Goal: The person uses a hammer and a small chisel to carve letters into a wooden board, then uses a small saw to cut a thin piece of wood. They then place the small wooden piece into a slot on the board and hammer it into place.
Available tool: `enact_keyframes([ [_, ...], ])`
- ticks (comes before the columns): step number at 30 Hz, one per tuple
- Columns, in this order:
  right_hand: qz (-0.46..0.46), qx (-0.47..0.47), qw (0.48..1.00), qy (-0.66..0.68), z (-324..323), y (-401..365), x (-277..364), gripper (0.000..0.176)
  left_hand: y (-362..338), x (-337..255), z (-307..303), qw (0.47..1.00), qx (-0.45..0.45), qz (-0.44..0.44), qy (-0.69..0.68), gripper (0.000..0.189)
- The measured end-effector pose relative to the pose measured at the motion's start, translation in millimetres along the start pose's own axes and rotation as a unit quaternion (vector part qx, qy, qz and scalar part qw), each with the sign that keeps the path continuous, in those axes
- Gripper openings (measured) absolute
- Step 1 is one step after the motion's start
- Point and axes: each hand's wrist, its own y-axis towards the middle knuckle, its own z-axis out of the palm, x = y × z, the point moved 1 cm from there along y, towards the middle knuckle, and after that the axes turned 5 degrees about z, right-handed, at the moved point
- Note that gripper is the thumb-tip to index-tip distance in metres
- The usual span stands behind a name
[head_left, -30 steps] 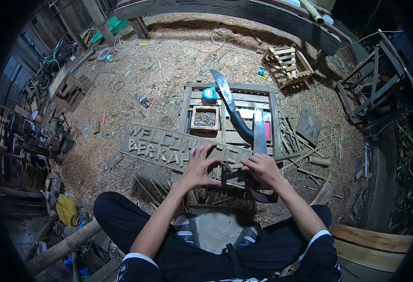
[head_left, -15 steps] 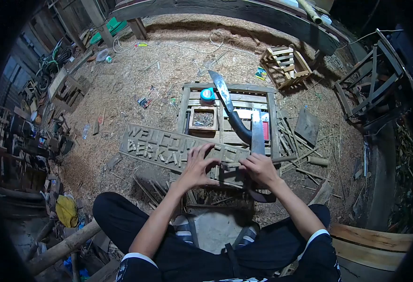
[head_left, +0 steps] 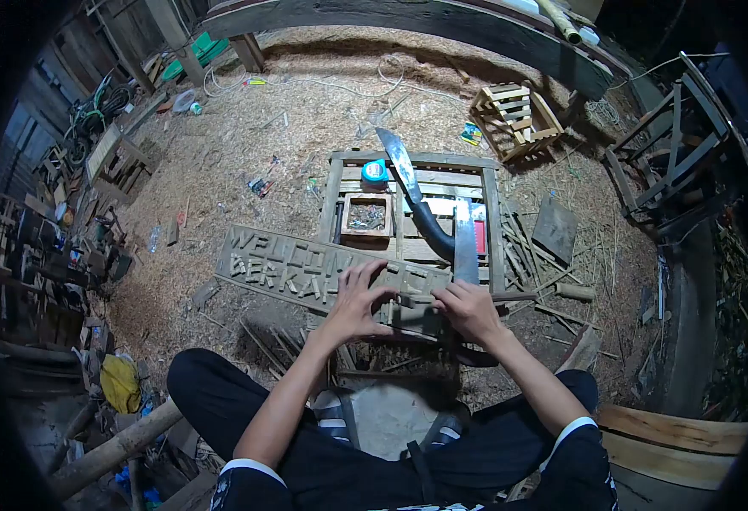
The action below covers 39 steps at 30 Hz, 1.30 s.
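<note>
A wooden sign board [head_left: 293, 266] with raised letters slants across the front of a slatted wooden stand. My left hand [head_left: 355, 300] rests over its right part, thumb apart from the fingers, with small wooden pieces between thumb and forefinger. My right hand [head_left: 468, 310] is closed in a pinch on a thin rod-like tool [head_left: 514, 297], which sticks out to the right; its exact kind I cannot tell. Just beyond the right hand lies a saw blade [head_left: 466, 243]. Past it, a machete with a dark handle [head_left: 432, 230] lies across the slats.
On the slatted stand [head_left: 493, 192] sit a blue tape measure [head_left: 375, 171] and a small wooden box [head_left: 367, 215] of small bits. A slatted crate [head_left: 517, 123] stands farther back on shavings. Sticks and a flat board [head_left: 555, 230] lie to the right.
The rod-like tool has tilted slightly, its right end a little lower, and my right hand has shifted a touch left. My left hand stays in place.
</note>
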Motion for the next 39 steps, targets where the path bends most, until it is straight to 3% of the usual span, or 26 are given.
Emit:
enact_keyframes([
  [5, 0.020, -0.040, 0.999, 0.016, -13.3, 5.0, 8.9, 0.021, -1.7, -1.0, -0.5, 1.000, -0.018, 0.009, -0.012, 0.081],
  [9, 0.024, 0.019, 1.000, -0.008, 5.4, -4.6, -0.2, 0.021, 1.2, -2.9, 0.4, 1.000, -0.005, 0.007, -0.004, 0.083],
  [21, 0.033, -0.038, 0.999, 0.011, -10.6, 0.5, 11.3, 0.017, -3.6, 0.1, 0.7, 1.000, -0.009, 0.010, -0.006, 0.082],
  [25, 0.015, 0.005, 1.000, -0.004, 7.0, -3.6, 3.0, 0.020, 1.7, -4.5, -1.3, 1.000, -0.002, 0.010, -0.005, 0.081],
  [39, 0.076, -0.056, 0.995, 0.014, 0.1, -9.1, 7.3, 0.015, 1.5, -4.5, -2.1, 1.000, -0.017, 0.018, -0.004, 0.075],
])
